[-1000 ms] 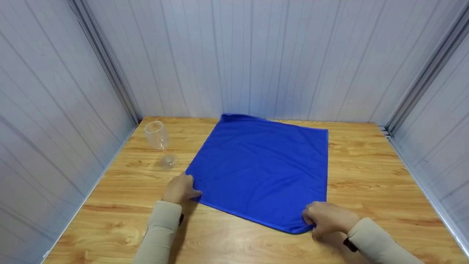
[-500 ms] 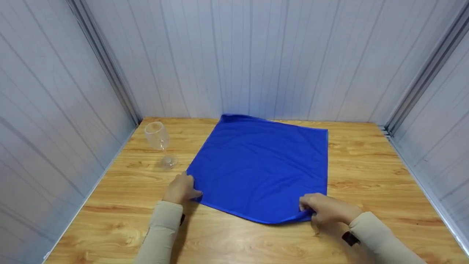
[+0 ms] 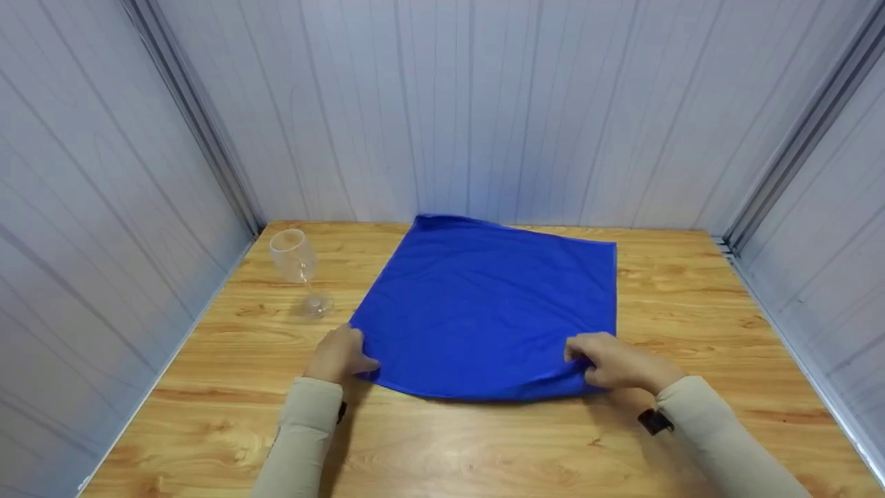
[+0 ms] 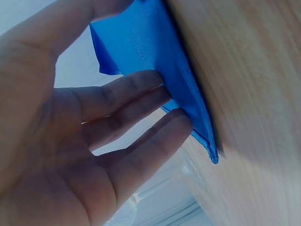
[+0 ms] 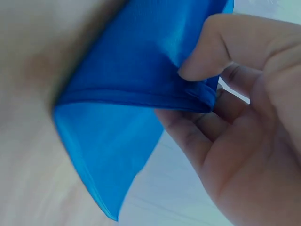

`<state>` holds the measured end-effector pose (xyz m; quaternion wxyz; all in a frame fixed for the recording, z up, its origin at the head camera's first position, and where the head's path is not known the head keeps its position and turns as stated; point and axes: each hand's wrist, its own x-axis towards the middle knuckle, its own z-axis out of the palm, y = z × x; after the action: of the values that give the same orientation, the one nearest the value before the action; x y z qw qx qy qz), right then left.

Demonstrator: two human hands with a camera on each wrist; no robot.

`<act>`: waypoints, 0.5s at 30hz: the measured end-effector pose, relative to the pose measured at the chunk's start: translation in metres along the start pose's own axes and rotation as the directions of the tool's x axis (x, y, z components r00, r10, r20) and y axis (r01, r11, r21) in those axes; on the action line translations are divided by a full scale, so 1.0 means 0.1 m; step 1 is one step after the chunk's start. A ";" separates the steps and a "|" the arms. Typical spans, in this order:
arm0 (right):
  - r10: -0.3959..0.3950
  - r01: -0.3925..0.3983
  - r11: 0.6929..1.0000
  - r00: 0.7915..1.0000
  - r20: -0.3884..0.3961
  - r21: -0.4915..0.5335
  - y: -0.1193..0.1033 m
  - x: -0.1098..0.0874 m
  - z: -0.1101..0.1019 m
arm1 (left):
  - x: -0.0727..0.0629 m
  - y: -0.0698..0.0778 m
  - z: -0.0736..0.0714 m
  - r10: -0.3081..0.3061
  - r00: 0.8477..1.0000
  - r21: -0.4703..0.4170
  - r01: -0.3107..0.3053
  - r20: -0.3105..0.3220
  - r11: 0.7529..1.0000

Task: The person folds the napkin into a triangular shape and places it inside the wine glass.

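Observation:
A square blue cloth (image 3: pixel 484 297) lies spread on the wooden table, slightly wrinkled. At its near left corner rests my left hand (image 3: pixel 337 356); in the left wrist view the fingers (image 4: pixel 136 92) are fairly straight and touch the cloth, thumb apart from them. My right hand (image 3: pixel 626 363) pinches the near right corner between thumb and fingers, seen close up in the right wrist view. That corner is lifted off the table, and the near edge folds upward toward it, with the cloth's underside (image 5: pixel 108 141) showing below the hem.
A clear wine glass (image 3: pixel 294 256) stands upright on the table (image 3: pixel 442 449), left of the cloth and beyond my left hand. Pale panelled walls (image 3: pixel 511 104) close in the back and both sides.
My right hand has moved away from me and up, raising the near right corner of the cloth and drawing the near edge back. The left hand has stayed in place.

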<state>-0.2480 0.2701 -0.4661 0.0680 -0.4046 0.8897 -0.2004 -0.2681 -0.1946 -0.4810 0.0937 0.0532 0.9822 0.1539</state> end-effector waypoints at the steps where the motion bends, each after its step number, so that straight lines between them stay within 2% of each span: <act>1: 0.001 -0.001 1.000 1.000 -0.016 -0.004 0.01 0.02 -0.03 | 0.00 0.00 0.00 -0.001 1.000 -0.002 0.001 0.000 1.000; 6: -0.016 0.015 1.000 0.995 -0.096 -0.015 0.03 0.09 -0.12 | 0.01 -0.01 0.01 -0.003 1.000 -0.009 0.003 0.006 1.000; 10: -0.054 0.045 0.997 0.988 -0.143 -0.063 0.04 0.19 -0.15 | 0.01 -0.01 0.00 -0.001 1.000 -0.013 0.001 -0.001 1.000; 15: -0.124 0.098 0.987 0.966 -0.227 -0.123 0.06 0.35 -0.18 | 0.00 0.00 0.00 -0.014 1.000 -0.015 0.014 0.005 1.000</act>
<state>-0.2803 0.2526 -0.4510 -0.0711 -0.4308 0.8771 -0.2004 -0.2685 -0.1947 -0.4815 0.0978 0.0459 0.9811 0.1604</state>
